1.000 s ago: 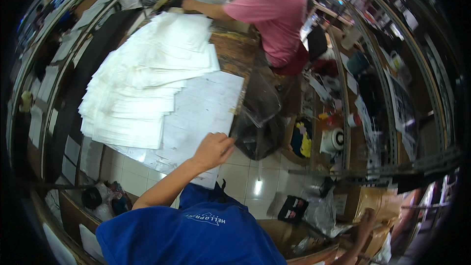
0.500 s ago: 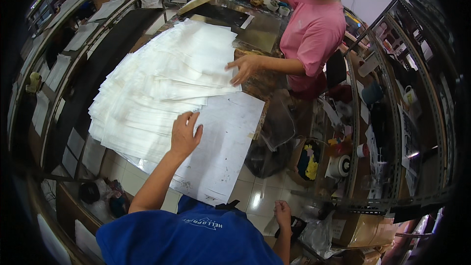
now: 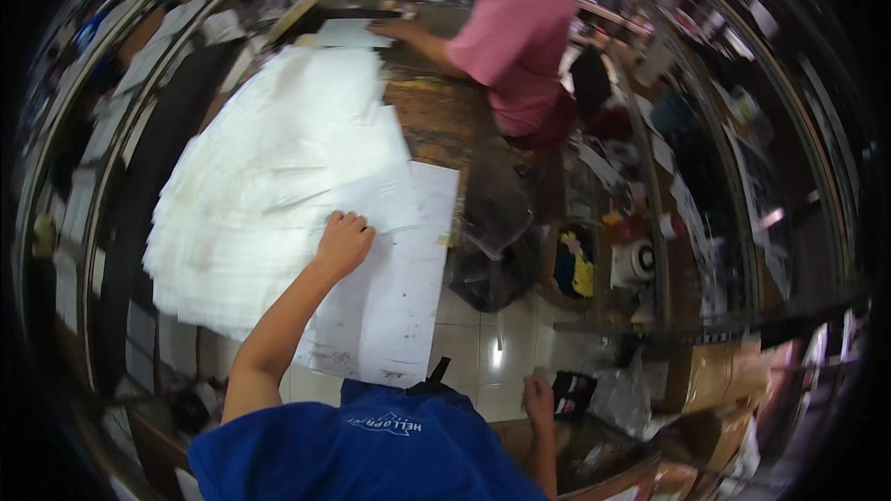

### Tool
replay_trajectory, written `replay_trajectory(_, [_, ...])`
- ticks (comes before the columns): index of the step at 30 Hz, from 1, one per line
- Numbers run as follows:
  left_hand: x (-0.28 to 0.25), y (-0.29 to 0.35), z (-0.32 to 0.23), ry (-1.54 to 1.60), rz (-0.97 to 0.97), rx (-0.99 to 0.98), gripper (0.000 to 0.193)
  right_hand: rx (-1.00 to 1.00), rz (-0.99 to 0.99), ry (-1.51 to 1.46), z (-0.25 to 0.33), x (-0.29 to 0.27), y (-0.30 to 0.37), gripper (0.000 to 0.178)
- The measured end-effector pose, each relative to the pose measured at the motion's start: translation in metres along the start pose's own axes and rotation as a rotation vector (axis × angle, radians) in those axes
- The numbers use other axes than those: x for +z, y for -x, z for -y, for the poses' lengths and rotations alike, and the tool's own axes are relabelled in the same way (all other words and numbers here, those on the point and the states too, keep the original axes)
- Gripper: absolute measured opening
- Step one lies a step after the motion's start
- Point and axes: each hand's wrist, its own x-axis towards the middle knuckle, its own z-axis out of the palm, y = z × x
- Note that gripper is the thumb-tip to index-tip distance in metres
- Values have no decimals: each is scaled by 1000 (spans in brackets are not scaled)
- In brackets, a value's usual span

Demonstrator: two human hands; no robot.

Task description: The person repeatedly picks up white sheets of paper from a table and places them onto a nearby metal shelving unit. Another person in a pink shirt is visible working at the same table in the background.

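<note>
My left hand (image 3: 346,243) is over the table with its fingers bent and closed at the near edge of a thin white sheet (image 3: 382,197). This sheet sticks out from a wide, fanned-out spread of white sheets (image 3: 251,195). Underneath lies a larger whitish board (image 3: 399,306) with dark smudges along its near edge. My right hand (image 3: 536,399) hangs low beside my body, curled closed; anything inside the fingers is hidden.
Across the table a person in a pink shirt (image 3: 524,28) rests a hand on a pale sheet (image 3: 351,33), beside a raised frame (image 3: 311,2). Racks flank both sides. A cardboard box (image 3: 710,376) and clear plastic bags (image 3: 622,399) sit at the lower right.
My left hand's fingers have closed at a sheet that now reaches farther right over the board. The co-worker's hand has moved from the spread to a pale sheet farther away. My view has shifted.
</note>
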Motion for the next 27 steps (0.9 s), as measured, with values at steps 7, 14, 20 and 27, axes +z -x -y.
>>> replay_trajectory(7, [44,-18,4,-112,55,8,10,-205,6,-45,70,39,-13,24])
replay_trajectory(14, [15,-18,-170,361,41,420,8,-475,130,-182,165,43,-10,49])
replay_trajectory(20, [-17,-7,-306,591,96,701,9,-307,-73,62,133,-6,12,27])
replay_trajectory(27, [-62,-14,-381,941,253,852,15,-282,-648,37,40,-179,91,25])
